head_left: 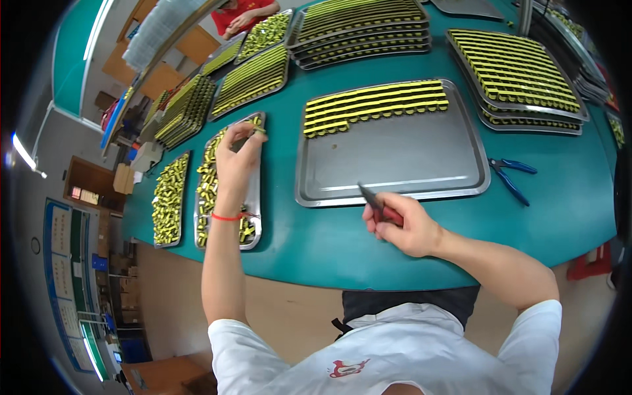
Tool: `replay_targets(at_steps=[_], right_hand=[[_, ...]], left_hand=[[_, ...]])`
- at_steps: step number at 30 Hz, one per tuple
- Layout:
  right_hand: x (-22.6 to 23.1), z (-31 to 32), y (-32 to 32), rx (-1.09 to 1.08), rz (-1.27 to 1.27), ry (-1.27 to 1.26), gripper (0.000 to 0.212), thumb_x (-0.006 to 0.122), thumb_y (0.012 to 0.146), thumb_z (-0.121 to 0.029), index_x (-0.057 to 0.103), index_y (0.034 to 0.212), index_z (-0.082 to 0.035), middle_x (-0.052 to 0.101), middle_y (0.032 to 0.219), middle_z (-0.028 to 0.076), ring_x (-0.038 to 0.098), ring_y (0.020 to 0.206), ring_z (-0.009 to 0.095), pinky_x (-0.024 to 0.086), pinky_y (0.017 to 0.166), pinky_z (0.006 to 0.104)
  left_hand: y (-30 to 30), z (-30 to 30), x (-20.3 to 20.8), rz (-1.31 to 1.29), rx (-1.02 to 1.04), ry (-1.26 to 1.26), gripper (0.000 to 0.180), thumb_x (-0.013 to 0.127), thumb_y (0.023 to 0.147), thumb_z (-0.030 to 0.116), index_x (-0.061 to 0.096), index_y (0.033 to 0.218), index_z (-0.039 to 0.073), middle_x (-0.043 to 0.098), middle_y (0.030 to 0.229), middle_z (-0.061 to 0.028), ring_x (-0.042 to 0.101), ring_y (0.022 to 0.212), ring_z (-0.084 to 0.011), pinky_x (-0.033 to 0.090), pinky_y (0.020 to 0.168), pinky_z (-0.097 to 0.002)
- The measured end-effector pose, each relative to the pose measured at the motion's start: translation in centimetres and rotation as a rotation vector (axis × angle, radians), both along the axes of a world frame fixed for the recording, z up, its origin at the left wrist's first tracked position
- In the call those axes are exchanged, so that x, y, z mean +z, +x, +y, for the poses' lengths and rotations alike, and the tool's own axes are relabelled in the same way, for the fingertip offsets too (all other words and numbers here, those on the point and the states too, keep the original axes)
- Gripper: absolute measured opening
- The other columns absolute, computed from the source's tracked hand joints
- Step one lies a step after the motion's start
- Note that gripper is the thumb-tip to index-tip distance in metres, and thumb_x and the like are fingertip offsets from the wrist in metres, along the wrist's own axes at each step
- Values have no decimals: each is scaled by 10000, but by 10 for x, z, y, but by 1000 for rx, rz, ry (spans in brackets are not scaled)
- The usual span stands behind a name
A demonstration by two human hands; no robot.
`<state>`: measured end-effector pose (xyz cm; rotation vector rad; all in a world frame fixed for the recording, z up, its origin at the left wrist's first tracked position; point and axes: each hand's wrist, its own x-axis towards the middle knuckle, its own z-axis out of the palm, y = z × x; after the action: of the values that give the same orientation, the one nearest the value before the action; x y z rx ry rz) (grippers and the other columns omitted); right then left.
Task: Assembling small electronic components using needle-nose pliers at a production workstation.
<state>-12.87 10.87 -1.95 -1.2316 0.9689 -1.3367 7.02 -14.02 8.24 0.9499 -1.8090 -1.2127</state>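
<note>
My left hand (238,153) is raised over a narrow metal tray (253,197) of loose yellow-and-black parts. Its thumb and fingers pinch a small yellow-and-black part (259,130). My right hand (409,225) is closed around a dark, pointed hand tool (367,193) with red on its grip; its exact kind is unclear. The tip points toward the front edge of a large metal tray (401,161). Rows of yellow-and-black parts (375,105) line the far side of that tray, the nearest row being short and at the left.
Blue-handled pliers (510,174) lie right of the large tray. Stacked filled trays stand at the far right (520,72) and the back (362,33). Another tray of loose parts (170,201) is at the left. Across the table sits a person in red (243,16).
</note>
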Motion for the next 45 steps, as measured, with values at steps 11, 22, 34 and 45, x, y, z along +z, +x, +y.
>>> replay_targets(at_steps=[11, 22, 34, 45], right_hand=[[14, -3, -34, -67, -639, 92, 466, 557, 1004, -362, 481, 1273, 11, 596, 947, 109, 580, 718, 147, 321, 486, 217], [15, -2, -14, -550, -57, -213, 422, 793, 802, -19, 527, 1129, 1, 608, 1000, 93, 618, 852, 148, 524, 715, 275], [27, 2, -18, -516, 258, -301, 361, 591, 713, 141, 555, 1038, -12, 571, 960, 145, 586, 790, 188, 471, 642, 262], [37, 8, -23, 363, -579, 458, 380, 464, 810, 46, 512, 1186, 59, 632, 1017, 225, 676, 910, 304, 517, 609, 304]], left_hand=[[-88, 114, -59, 184, -661, -213, 355, 707, 805, -76, 652, 1148, 2, 545, 1187, -110, 567, 770, -87, 479, 714, -232], [-69, 133, -66, 245, -660, 355, 340, 593, 950, 45, 507, 1270, -34, 580, 1107, -88, 545, 887, -90, 460, 792, -245], [-75, 133, -72, 288, -462, 106, 291, 682, 883, 9, 584, 1153, -32, 615, 1012, -67, 559, 843, -90, 461, 736, -235], [-73, 126, -78, 263, -378, -148, 315, 668, 840, -88, 575, 1139, -46, 554, 949, -81, 501, 767, -82, 401, 655, -205]])
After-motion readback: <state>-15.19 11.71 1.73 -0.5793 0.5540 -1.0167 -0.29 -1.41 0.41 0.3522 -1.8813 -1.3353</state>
